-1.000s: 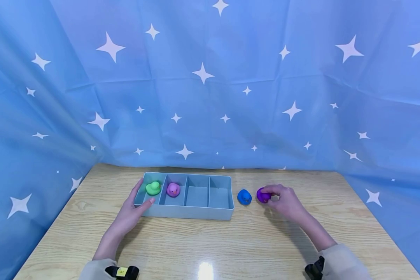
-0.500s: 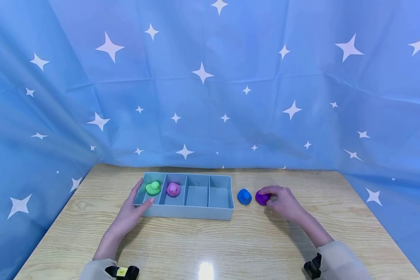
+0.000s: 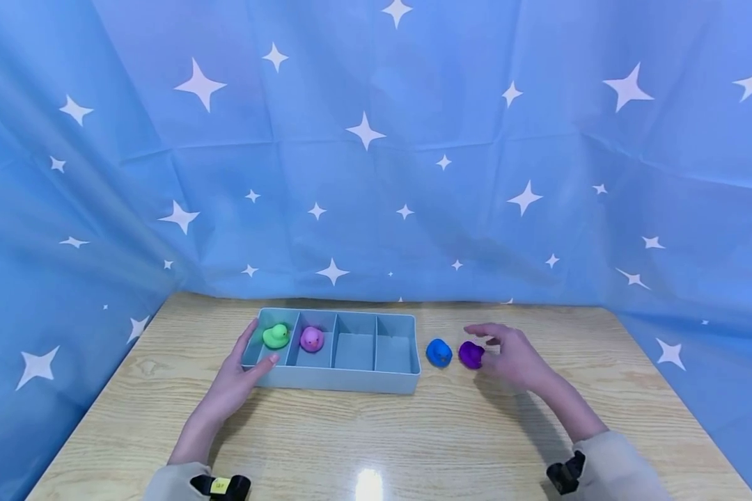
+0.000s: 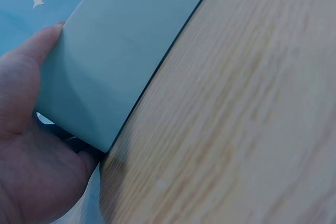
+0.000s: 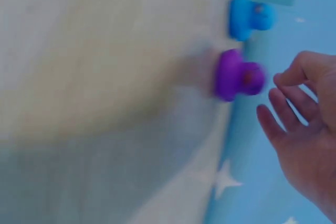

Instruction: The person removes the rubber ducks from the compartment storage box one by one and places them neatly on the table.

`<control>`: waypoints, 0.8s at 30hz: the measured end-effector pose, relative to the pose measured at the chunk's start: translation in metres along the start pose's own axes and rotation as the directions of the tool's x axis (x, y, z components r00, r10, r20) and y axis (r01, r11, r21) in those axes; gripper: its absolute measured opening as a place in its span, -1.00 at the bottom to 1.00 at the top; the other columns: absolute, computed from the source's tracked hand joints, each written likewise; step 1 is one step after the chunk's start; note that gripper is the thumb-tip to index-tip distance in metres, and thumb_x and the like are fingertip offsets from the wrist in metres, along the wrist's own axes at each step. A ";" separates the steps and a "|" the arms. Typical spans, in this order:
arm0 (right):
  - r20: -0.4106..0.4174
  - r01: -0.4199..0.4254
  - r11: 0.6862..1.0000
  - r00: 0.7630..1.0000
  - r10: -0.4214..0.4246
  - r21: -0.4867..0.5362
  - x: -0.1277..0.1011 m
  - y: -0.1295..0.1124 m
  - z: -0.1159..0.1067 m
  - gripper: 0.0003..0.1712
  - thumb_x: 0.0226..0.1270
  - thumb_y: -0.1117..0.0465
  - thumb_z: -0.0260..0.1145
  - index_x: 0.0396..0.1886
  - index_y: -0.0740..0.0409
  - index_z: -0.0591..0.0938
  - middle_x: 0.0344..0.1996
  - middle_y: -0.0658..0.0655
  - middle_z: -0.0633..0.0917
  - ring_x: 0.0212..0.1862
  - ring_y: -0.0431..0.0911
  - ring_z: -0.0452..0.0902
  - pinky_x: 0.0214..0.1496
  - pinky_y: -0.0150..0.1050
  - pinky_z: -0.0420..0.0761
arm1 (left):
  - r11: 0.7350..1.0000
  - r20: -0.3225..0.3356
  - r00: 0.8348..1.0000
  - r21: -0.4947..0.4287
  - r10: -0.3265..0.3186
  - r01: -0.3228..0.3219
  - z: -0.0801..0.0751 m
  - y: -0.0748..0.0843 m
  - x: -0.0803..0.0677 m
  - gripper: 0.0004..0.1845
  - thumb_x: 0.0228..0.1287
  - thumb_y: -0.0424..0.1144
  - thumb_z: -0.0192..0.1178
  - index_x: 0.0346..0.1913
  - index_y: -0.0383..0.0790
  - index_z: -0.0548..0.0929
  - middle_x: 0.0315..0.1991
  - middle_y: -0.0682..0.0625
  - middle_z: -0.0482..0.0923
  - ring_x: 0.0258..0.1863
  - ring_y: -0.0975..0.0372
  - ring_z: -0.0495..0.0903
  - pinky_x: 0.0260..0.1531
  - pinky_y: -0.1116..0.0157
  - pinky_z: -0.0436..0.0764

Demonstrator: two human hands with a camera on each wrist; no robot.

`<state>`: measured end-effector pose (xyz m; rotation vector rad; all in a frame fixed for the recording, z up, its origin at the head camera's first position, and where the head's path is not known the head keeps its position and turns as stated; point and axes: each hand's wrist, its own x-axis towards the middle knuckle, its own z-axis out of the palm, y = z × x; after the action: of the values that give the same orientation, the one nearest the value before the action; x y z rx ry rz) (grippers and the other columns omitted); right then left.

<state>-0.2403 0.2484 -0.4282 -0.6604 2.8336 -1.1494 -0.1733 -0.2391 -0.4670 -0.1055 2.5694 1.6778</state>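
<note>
A blue-grey box with four-walled compartments stands on the table, and my left hand grips its left end. In the left wrist view the thumb lies on the box's upper edge, with the other fingers partly hidden behind the end wall. A green rubber duck sits in the leftmost compartment and a pink rubber duck in the one beside it. To the right of the box, a blue rubber duck and a purple rubber duck stand on the table. My right hand hovers just right of the purple duck, fingers apart, holding nothing.
The wooden table reaches back to a blue curtain with white stars, which hangs close behind the box. Dark straps with wrist cameras sit on both sleeves.
My right hand has let go of the purple duck and its fingers have lifted and spread. The duck stays beside the blue one. My left hand has not moved.
</note>
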 end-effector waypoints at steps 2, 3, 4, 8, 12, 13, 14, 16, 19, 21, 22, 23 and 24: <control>-0.020 0.023 1.000 1.000 -0.022 0.010 0.005 -0.010 -0.005 -0.38 0.17 0.59 0.26 0.29 0.34 0.59 0.21 0.32 0.64 0.15 0.32 0.57 0.14 0.21 0.60 | 1.000 0.000 1.000 0.001 -0.002 0.002 0.000 0.000 0.000 -0.04 0.51 0.15 0.16 0.68 0.21 -0.25 0.66 -0.23 -0.27 0.59 -0.26 -0.27 0.39 -0.43 -0.08; -0.030 0.042 0.999 0.999 -0.041 0.024 0.008 -0.016 -0.006 -0.38 0.18 0.59 0.25 0.30 0.33 0.59 0.22 0.30 0.64 0.18 0.31 0.56 0.18 0.22 0.58 | 1.000 -0.002 1.000 0.002 -0.002 0.002 0.000 0.000 0.000 -0.04 0.50 0.16 0.16 0.68 0.20 -0.25 0.66 -0.23 -0.27 0.59 -0.26 -0.27 0.39 -0.43 -0.09; -0.037 0.059 0.998 0.998 -0.057 0.038 0.012 -0.022 -0.007 -0.37 0.18 0.60 0.24 0.30 0.32 0.58 0.22 0.29 0.64 0.20 0.29 0.56 0.19 0.22 0.57 | 1.000 -0.002 1.000 0.000 -0.002 0.002 0.000 0.000 0.000 -0.04 0.50 0.16 0.16 0.68 0.21 -0.25 0.66 -0.23 -0.27 0.59 -0.26 -0.27 0.39 -0.43 -0.09; -0.039 0.115 0.990 0.993 -0.112 0.082 0.026 -0.055 -0.002 -0.40 0.25 0.56 0.28 0.32 0.28 0.58 0.23 0.28 0.64 0.19 0.24 0.59 0.18 0.18 0.61 | 1.000 0.000 1.000 -0.012 0.006 -0.006 0.000 0.000 0.000 -0.04 0.50 0.15 0.17 0.68 0.20 -0.24 0.66 -0.22 -0.28 0.59 -0.26 -0.28 0.40 -0.43 -0.10; 0.001 0.164 0.979 0.986 -0.165 0.121 0.040 -0.088 0.016 -0.44 0.32 0.49 0.34 0.32 0.21 0.60 0.23 0.26 0.64 0.17 0.25 0.60 0.17 0.11 0.64 | 1.000 -0.003 1.000 -0.016 0.012 -0.012 0.001 -0.001 0.000 -0.04 0.50 0.13 0.17 0.68 0.18 -0.23 0.66 -0.22 -0.27 0.59 -0.25 -0.27 0.40 -0.42 -0.10; 0.009 0.175 0.975 0.984 -0.177 0.135 0.044 -0.094 0.021 -0.47 0.35 0.46 0.36 0.32 0.22 0.60 0.23 0.25 0.64 0.16 0.25 0.60 0.16 0.08 0.65 | 1.000 -0.003 1.000 -0.014 0.012 -0.012 0.001 -0.001 0.001 -0.04 0.50 0.13 0.17 0.68 0.18 -0.23 0.66 -0.22 -0.27 0.59 -0.25 -0.27 0.40 -0.41 -0.10; 0.016 0.182 0.971 0.982 -0.187 0.157 0.047 -0.100 0.027 -0.48 0.36 0.45 0.36 0.31 0.22 0.60 0.23 0.26 0.64 0.17 0.25 0.60 0.15 0.07 0.65 | 1.000 -0.004 1.000 -0.013 0.012 -0.012 0.001 -0.001 0.001 -0.04 0.50 0.14 0.17 0.69 0.17 -0.22 0.66 -0.22 -0.26 0.59 -0.25 -0.27 0.41 -0.41 -0.10; 0.035 0.194 0.959 0.978 -0.205 0.207 0.054 -0.112 0.039 -0.48 0.36 0.43 0.38 0.31 0.25 0.60 0.20 0.24 0.66 0.17 0.23 0.61 0.16 0.05 0.65 | 1.000 -0.006 1.000 -0.010 0.012 -0.012 0.001 0.000 0.002 -0.04 0.50 0.14 0.17 0.69 0.16 -0.22 0.66 -0.22 -0.25 0.59 -0.25 -0.26 0.41 -0.41 -0.09; 0.075 0.201 0.946 0.971 -0.226 0.253 0.067 -0.127 0.059 -0.48 0.35 0.39 0.41 0.30 0.28 0.60 0.13 0.22 0.70 0.14 0.17 0.65 0.14 0.00 0.67 | 1.000 -0.010 1.000 -0.010 0.012 -0.012 0.001 0.000 0.002 -0.04 0.50 0.15 0.18 0.69 0.15 -0.21 0.66 -0.22 -0.24 0.59 -0.25 -0.26 0.40 -0.41 -0.09; 0.121 0.181 0.946 0.968 -0.220 0.269 0.076 -0.136 0.073 -0.48 0.34 0.35 0.44 0.29 0.24 0.62 0.10 0.18 0.72 0.12 0.10 0.67 0.13 -0.07 0.68 | 1.000 -0.014 1.000 -0.011 0.013 -0.013 0.001 -0.001 0.001 -0.04 0.49 0.15 0.18 0.69 0.16 -0.21 0.66 -0.22 -0.24 0.59 -0.25 -0.26 0.41 -0.41 -0.10; 0.147 0.171 0.947 0.965 -0.216 0.270 0.079 -0.141 0.080 -0.48 0.35 0.32 0.44 0.30 0.21 0.62 0.11 0.17 0.72 0.12 0.08 0.67 0.12 -0.09 0.69 | 1.000 -0.016 1.000 -0.012 0.013 -0.013 0.001 -0.001 0.001 -0.04 0.49 0.16 0.18 0.69 0.16 -0.21 0.66 -0.22 -0.24 0.59 -0.25 -0.26 0.41 -0.40 -0.10; 0.172 0.161 0.949 0.962 -0.212 0.271 0.083 -0.145 0.086 -0.49 0.35 0.31 0.44 0.29 0.20 0.62 0.12 0.17 0.72 0.13 0.08 0.67 0.12 -0.11 0.69 | 1.000 -0.018 1.000 -0.013 0.014 -0.014 0.001 -0.001 0.001 -0.04 0.49 0.16 0.18 0.69 0.17 -0.21 0.66 -0.22 -0.24 0.59 -0.25 -0.25 0.41 -0.40 -0.10; 0.195 0.156 0.951 0.958 -0.212 0.268 0.087 -0.148 0.093 -0.49 0.36 0.29 0.44 0.29 0.20 0.63 0.13 0.19 0.71 0.14 0.08 0.66 0.12 -0.11 0.68 | 1.000 -0.021 1.000 -0.014 0.017 -0.017 0.001 -0.001 0.001 -0.03 0.48 0.16 0.18 0.69 0.16 -0.20 0.66 -0.23 -0.24 0.59 -0.25 -0.25 0.42 -0.39 -0.10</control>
<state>-0.2476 0.0580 -0.3845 -0.9827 2.4311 -1.3352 -0.1740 -0.2389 -0.4683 -0.1033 2.5806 1.7104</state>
